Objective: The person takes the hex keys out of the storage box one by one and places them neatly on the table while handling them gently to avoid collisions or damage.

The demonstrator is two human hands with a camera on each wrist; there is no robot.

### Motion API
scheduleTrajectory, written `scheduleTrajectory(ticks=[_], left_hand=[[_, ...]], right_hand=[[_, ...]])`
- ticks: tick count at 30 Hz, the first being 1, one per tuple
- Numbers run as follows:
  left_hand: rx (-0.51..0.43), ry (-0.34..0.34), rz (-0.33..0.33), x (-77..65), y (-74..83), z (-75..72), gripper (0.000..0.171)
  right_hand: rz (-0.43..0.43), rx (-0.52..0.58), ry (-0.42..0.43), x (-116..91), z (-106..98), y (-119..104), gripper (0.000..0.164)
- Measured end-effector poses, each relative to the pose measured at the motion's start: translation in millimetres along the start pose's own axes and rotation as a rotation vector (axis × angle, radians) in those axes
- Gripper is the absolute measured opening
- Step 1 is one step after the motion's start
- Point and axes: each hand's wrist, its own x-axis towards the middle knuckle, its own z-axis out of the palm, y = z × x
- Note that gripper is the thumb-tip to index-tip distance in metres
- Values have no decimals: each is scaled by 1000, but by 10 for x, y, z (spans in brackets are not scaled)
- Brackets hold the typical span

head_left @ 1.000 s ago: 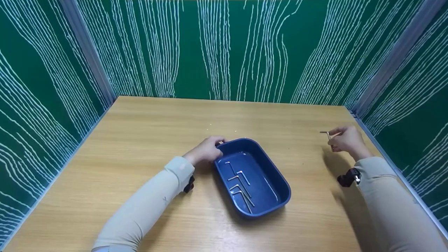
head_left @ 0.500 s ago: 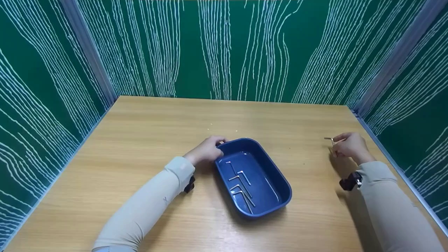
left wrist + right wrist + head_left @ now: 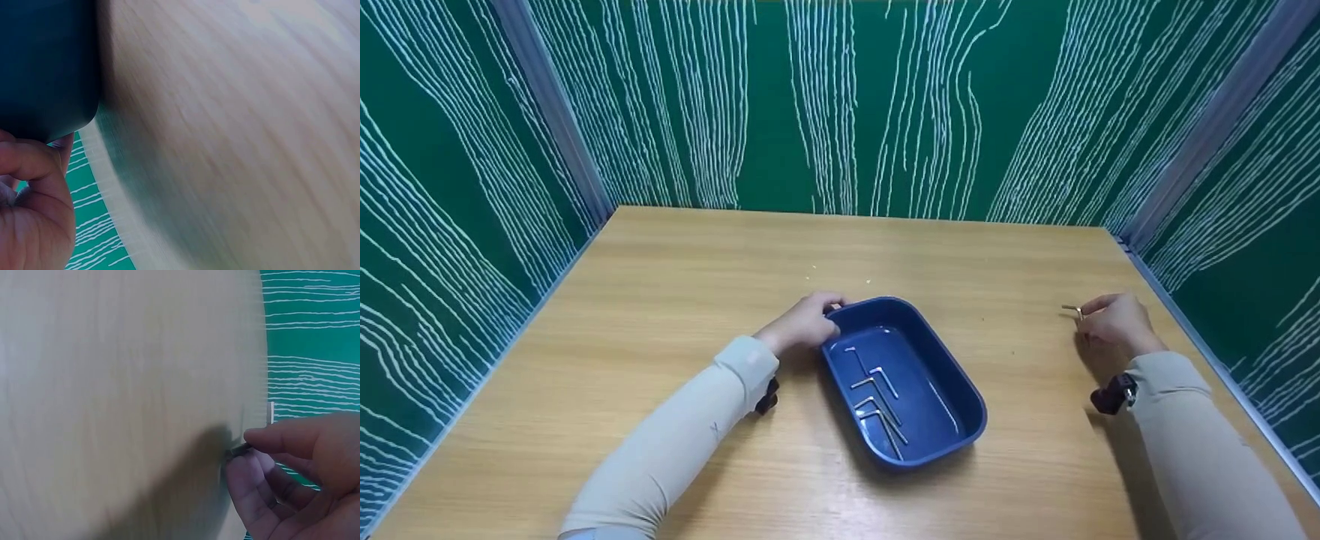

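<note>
A deep blue plastic bin [image 3: 979, 424] with rounded corners stands on the wooden table. Inside lie several silver hex keys [image 3: 883, 412], mostly along its left side. My left hand [image 3: 802, 322] grips the bin's rim at the far left corner, thumb inside. The left wrist view shows the bin's dark outer wall [image 3: 48, 67] above that hand. Off to the right, my right hand [image 3: 1117, 324] pinches a hex key [image 3: 1071, 307] low over the table. One arm of this key points left; most of the rest is hidden by the fingers. In the right wrist view, thumb and fingertips meet on the key [image 3: 242, 450].
Green panels [image 3: 769, 112] with wavy white lines enclose the table [image 3: 675, 285] at the back and both sides. Grey posts [image 3: 559, 112] stand at the back corners. A few tiny pale specks lie beyond the bin.
My right hand has come down toward the table and slightly nearer and to the right, with the hex key still pinched. The left hand and the bin stay in place.
</note>
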Motion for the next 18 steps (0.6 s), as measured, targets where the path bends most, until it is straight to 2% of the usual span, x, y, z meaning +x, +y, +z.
scheduleTrajectory(ticks=[7,11,18], left_hand=[[23,0,19,3,-1,1,43],[24,-2,26,1,-11,2,43],[-44,-11,22,-5,-23,2,43]], right_hand=[[15,-5,-6,22,7,46,43],[-4,-3,9,32,24,65,41],[-46,-13,13,53,27,72,40]])
